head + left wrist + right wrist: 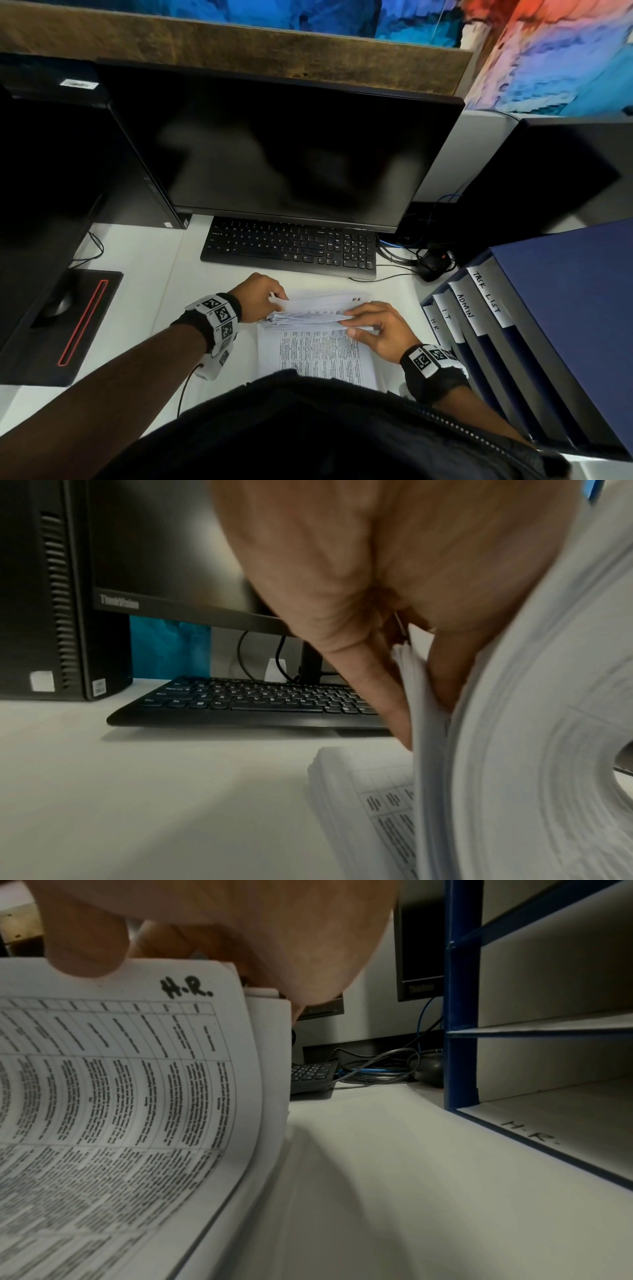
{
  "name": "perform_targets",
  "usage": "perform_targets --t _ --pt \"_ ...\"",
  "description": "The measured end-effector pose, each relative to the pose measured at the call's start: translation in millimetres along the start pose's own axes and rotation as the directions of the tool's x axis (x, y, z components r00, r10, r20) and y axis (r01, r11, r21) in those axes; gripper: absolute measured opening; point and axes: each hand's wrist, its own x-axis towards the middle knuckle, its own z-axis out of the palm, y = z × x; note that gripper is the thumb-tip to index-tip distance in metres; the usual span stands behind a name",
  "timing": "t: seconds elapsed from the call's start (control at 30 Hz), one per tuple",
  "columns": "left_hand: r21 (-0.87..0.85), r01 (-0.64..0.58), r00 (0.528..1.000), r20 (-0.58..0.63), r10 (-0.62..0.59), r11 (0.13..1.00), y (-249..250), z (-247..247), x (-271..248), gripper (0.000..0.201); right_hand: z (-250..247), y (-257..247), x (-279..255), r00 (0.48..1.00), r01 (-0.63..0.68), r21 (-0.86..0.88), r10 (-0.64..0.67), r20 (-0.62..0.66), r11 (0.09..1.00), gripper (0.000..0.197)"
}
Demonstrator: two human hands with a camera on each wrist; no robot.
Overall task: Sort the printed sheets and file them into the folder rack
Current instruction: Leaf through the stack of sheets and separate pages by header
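Note:
A stack of printed sheets lies on the white desk in front of the keyboard. Its upper sheets are bent up and back; the one facing me is hand-marked "H.R.". My left hand pinches the raised sheets at their left edge, a few of them between its fingers. My right hand holds their right edge, thumb on the printed face. The blue folder rack stands to the right, with slots labelled H.R., I.T., ADMIN and TASK LIST.
A black keyboard and a dark monitor stand behind the sheets. A black computer tower and a mouse on a black pad are at the left. Cables and another mouse lie between keyboard and rack.

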Motion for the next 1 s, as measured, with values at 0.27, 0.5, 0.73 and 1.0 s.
perform_targets --t 0.27,0.5,0.73,1.0 --pt "0.086 -0.072 0.985 0.161 0.058 0.994 9.0 -0.3 -3.9 0.025 -2.1 -1.3 -4.5 0.998 -0.024 0.139 0.016 0.053 0.99 0.027" --pt "0.041 0.004 0.999 0.037 -0.005 0.999 9.8 -2.6 -3.7 0.023 -4.6 -4.7 -4.2 0.995 -0.073 0.138 0.063 0.08 0.988 0.018" --pt "-0.073 0.078 0.981 -0.172 -0.089 0.994 17.0 -15.3 0.6 0.024 -18.8 -6.6 -2.9 0.997 -0.064 0.167 0.057 0.045 0.984 0.015" --pt "-0.247 -0.053 0.887 -0.456 -0.068 0.968 21.0 -80.7 0.5 0.017 -29.5 -1.6 4.3 0.994 -0.104 0.1 0.099 0.048 0.99 0.021"
